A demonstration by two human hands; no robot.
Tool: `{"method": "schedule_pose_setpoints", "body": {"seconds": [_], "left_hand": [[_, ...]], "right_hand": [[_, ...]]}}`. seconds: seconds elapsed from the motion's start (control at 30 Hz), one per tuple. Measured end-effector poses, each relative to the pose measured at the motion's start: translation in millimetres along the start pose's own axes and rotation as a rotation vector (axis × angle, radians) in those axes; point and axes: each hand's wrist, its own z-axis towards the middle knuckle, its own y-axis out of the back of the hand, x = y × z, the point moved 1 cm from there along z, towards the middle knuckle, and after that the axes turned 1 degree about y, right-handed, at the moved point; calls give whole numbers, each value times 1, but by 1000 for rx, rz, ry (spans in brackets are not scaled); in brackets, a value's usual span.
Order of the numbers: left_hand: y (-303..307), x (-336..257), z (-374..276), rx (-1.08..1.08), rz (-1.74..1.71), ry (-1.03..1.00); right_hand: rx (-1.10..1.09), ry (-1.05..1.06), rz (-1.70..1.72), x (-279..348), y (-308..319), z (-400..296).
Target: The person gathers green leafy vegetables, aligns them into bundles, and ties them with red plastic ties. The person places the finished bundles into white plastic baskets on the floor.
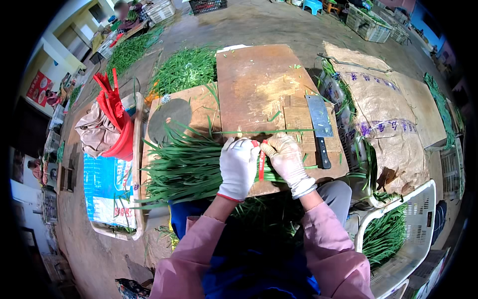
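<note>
A thick bundle of long green leaves, likely garlic chives, lies across the near edge of the wooden board. A red printed tie strip passes around its right part. My left hand, in a white glove, rests over the bundle and pinches one end of the strip. My right hand, in a stained pale glove, grips the strip's other end close by. Just right of it lies a cleaver with a black handle, on a flattened cardboard piece.
Left of the board, a red bucket holds red strips and a cloth. A dark round disc lies on the board. Loose greens are heaped beyond. On the right are a tan woven sack and a white plastic crate.
</note>
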Motion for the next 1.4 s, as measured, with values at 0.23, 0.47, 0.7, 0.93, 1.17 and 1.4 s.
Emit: {"method": "schedule_pose_setpoints", "body": {"seconds": [0.23, 0.47, 0.7, 0.93, 1.17, 1.4], "left_hand": [[2, 14, 2, 85, -30, -37], [-10, 25, 10, 180, -161, 75], [-10, 32, 29, 196, 51, -360], [6, 22, 43, 405, 302, -730], [10, 7, 41, 491, 266, -675], [33, 11, 79, 472, 11, -228]], "right_hand": [[23, 80, -82, 15, -5, 28], [245, -255, -105, -32, -26, 42], [717, -342, -135, -46, -26, 70], [1142, 103, -10, -33, -42, 121], [1156, 58, 401, -36, -19, 108], [779, -395, -367, 28, 60, 80]]}}
